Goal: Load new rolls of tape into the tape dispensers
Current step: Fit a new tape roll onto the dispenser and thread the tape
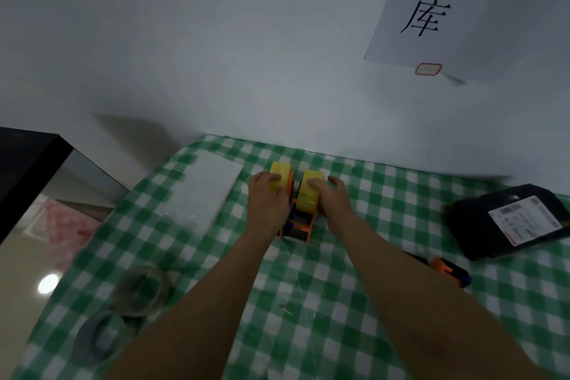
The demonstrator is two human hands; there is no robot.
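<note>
At the far middle of the checked table (308, 302), two hands clamp two yellow rolls.
The left hand (268, 200) curls round the left yellow roll (280, 179), and the right hand (333, 198) curls round the right yellow roll (311, 194). Both rolls sit against the orange dispenser frame (303, 225); I cannot tell whether it is one dispenser or two. Near left lie two spare rolls, a clear roll (143, 290) touching a grey roll (98, 339). One white sheet (203, 191) lies far left, one black parcel (475, 222) right, and one orange-and-black tool (447, 270) is near it.
</note>
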